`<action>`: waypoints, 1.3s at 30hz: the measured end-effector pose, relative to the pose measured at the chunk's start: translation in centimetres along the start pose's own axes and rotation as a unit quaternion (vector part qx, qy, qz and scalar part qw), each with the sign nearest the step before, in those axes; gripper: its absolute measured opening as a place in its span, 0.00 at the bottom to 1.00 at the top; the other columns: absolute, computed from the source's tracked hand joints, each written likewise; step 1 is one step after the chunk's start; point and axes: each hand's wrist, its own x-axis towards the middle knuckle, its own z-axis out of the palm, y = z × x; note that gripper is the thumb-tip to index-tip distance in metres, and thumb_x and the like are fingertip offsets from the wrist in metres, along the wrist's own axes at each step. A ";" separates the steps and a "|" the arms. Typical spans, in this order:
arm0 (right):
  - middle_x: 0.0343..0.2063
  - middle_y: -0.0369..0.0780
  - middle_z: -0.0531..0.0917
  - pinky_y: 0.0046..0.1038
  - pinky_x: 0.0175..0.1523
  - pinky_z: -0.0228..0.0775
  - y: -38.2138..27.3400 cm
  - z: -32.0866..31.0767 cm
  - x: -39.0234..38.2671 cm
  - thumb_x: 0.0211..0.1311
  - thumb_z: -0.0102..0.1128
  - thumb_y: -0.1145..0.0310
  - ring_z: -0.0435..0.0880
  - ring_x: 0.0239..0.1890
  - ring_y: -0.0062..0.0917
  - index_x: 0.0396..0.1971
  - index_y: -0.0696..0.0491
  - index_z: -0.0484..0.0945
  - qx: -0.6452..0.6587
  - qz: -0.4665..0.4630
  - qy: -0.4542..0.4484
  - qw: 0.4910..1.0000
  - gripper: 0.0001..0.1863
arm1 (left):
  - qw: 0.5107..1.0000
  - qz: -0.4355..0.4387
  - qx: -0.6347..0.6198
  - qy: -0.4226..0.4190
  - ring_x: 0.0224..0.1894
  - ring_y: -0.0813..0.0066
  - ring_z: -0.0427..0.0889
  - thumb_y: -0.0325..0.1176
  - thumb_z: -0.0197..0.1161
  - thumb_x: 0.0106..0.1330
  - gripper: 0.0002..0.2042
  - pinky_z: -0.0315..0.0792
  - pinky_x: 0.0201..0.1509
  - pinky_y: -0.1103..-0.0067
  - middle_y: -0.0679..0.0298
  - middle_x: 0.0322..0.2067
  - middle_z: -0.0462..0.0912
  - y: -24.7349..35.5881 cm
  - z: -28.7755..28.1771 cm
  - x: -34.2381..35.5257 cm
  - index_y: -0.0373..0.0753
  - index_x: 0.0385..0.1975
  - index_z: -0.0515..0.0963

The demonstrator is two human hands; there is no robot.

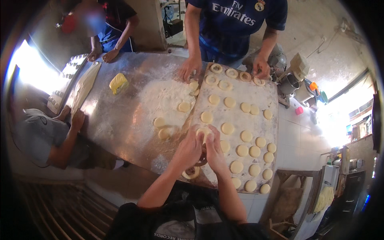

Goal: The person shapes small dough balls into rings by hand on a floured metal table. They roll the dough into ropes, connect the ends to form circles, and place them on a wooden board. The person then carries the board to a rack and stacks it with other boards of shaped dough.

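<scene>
a pale dough round [204, 133] is resting between the wearer's two hands, just above the left side of a floured board [253, 94]. the left hand [189, 148] and the right hand [216, 155] are both clamping it, thumbs coming together at its face, seemingly because soft dough is needing support from both sides. just below, a dough ring [191, 178] is lying at the board's near edge. to the right, flat rounds [246, 136] are sitting in loose rows, mostly apart, presumably to avoid sticking together. rings [232, 77] are lining the far end, where a co-worker's hand [262, 68] is touching one. leftward, loose flour [163, 94] is covering part of a metal table [124, 134], probably keeping dough from clinging. farther left, two other people's hands [78, 119] are holding a long dough strip [86, 86] near opposite ends, perhaps keeping it straight.
</scene>
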 end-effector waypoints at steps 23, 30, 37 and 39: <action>0.39 0.53 0.75 0.47 0.48 0.68 1.5 0.7 -1.7 0.56 0.65 0.68 0.75 0.43 0.49 0.55 0.58 0.67 -0.453 -0.093 0.178 0.869 0.27 | 0.972 0.062 0.160 -0.163 0.58 0.40 0.69 0.41 0.64 0.61 0.33 0.63 0.64 0.57 0.39 0.53 0.69 -4.0 -3.8 2.5 0.42 0.66 0.60; 0.39 0.53 0.78 0.46 0.47 0.69 2.8 -3.0 -1.0 0.57 0.63 0.70 0.77 0.44 0.49 0.42 0.57 0.69 -0.481 0.017 0.220 0.848 0.15 | 0.954 0.181 0.204 -0.125 0.50 0.45 0.74 0.43 0.63 0.65 0.19 0.69 0.54 0.60 0.49 0.45 0.75 -5.6 2.4 5.7 0.38 0.48 0.72; 0.32 0.48 0.84 0.40 0.43 0.74 -3.9 0.1 3.3 0.57 0.65 0.72 0.83 0.37 0.46 0.48 0.54 0.69 -0.338 -0.013 0.104 0.935 0.20 | 0.991 0.059 -0.046 -0.110 0.37 0.57 0.81 0.37 0.67 0.61 0.18 0.74 0.44 0.68 0.52 0.33 0.80 -6.3 -3.2 7.3 0.36 0.46 0.72; 0.33 0.47 0.85 0.38 0.44 0.76 -4.0 2.8 6.8 0.58 0.65 0.70 0.85 0.39 0.43 0.47 0.52 0.75 -0.301 -0.064 0.062 0.949 0.16 | 0.994 -0.024 -0.099 -0.038 0.41 0.60 0.82 0.35 0.68 0.60 0.18 0.74 0.46 0.69 0.52 0.35 0.80 -7.0 -7.5 8.8 0.35 0.46 0.73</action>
